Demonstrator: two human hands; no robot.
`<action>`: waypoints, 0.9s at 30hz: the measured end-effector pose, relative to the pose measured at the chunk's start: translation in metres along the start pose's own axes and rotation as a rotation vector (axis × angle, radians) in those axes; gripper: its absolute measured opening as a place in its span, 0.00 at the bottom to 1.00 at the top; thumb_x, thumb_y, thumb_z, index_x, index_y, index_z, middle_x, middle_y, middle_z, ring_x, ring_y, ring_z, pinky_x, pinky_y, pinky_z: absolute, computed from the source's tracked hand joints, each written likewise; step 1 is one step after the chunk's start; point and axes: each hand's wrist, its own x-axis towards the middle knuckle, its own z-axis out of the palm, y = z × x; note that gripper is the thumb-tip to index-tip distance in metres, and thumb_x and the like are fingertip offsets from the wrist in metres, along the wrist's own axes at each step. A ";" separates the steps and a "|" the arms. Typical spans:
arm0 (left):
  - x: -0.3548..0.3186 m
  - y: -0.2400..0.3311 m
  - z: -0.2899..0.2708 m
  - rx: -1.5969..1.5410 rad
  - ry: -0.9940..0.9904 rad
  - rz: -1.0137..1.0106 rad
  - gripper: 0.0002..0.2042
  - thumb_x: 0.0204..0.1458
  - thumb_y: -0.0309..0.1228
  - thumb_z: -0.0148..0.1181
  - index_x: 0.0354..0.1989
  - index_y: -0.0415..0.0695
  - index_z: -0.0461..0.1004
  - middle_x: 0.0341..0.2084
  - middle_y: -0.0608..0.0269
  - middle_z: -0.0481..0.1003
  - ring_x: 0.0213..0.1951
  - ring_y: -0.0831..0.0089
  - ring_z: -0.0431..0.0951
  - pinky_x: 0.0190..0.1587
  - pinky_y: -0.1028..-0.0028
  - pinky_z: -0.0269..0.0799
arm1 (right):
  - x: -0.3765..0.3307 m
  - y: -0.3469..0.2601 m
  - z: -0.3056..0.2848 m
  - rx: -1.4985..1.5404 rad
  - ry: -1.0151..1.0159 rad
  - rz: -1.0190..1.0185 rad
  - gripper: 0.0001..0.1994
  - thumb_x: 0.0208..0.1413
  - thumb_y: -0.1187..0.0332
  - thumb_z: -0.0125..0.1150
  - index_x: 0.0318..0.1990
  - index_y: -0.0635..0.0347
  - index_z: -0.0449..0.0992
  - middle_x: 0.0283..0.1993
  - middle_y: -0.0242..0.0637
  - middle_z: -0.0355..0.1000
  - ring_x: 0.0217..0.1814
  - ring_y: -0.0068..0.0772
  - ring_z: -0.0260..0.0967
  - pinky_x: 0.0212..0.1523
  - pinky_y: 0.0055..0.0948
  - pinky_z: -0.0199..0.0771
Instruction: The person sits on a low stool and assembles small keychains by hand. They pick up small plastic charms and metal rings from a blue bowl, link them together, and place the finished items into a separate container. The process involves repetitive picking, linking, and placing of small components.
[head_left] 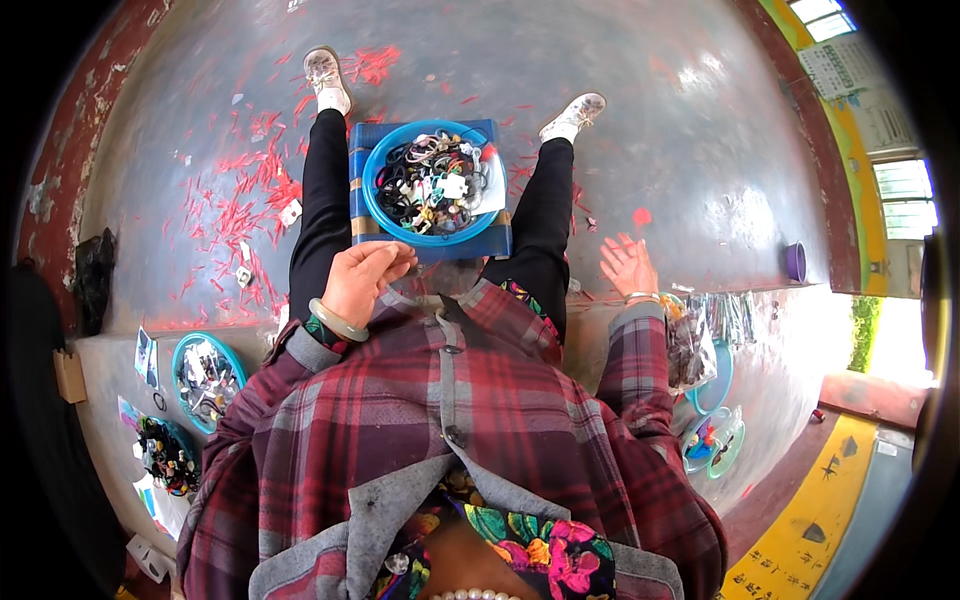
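A blue plastic basin (pixel 372 200) rests on a blue and tan block-like stand (pixel 360 160) between my legs. It is heaped with dark elastic hair ties (pixel 430 185), many with small charms, and a white card (pixel 492 188) lies at its right side. My left hand (pixel 362 285) is just below the basin's near left rim, thumb and fingers pressed together; anything between them is too hidden to name. Out to the right, beyond my right knee, my right hand (pixel 630 268) is raised with fingers spread and nothing in it.
Red paper scraps (pixel 245 200) litter the floor at the left. More basins stand beside me: a teal one (pixel 240 365) at left and a blue one (pixel 722 375) at right. Clear plastic packets (pixel 730 318) lie near my right arm. A purple cup (pixel 796 262) stands farther right.
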 end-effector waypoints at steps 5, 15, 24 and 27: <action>0.000 0.000 -0.002 0.002 0.014 -0.018 0.10 0.55 0.25 0.46 0.36 0.31 0.71 0.36 0.52 0.74 0.39 0.65 0.75 0.44 0.73 0.71 | -0.005 -0.004 0.023 0.025 -0.106 -0.243 0.33 0.54 0.45 0.45 0.60 0.62 0.55 0.60 0.48 0.55 0.64 0.43 0.50 0.58 0.43 0.51; 0.002 -0.001 0.000 -0.013 0.002 -0.004 0.10 0.55 0.26 0.46 0.37 0.32 0.71 0.36 0.52 0.74 0.39 0.65 0.75 0.44 0.73 0.71 | 0.010 0.016 -0.006 -0.517 0.396 0.162 0.35 0.45 0.47 0.60 0.53 0.68 0.64 0.53 0.49 0.64 0.56 0.41 0.61 0.51 0.38 0.63; 0.000 0.017 0.009 -0.130 -0.049 0.062 0.10 0.56 0.27 0.47 0.37 0.31 0.71 0.37 0.52 0.74 0.41 0.63 0.75 0.45 0.72 0.71 | -0.001 0.006 0.129 -0.505 -0.169 -0.203 0.15 0.52 0.63 0.58 0.42 0.65 0.71 0.39 0.37 0.73 0.41 0.27 0.71 0.39 0.22 0.68; -0.001 0.022 0.012 -0.208 -0.072 0.024 0.10 0.56 0.27 0.47 0.37 0.32 0.71 0.37 0.49 0.73 0.41 0.62 0.75 0.46 0.71 0.71 | -0.030 0.024 0.201 -0.485 -0.420 -0.220 0.14 0.51 0.68 0.57 0.43 0.67 0.70 0.40 0.38 0.72 0.42 0.26 0.70 0.39 0.20 0.68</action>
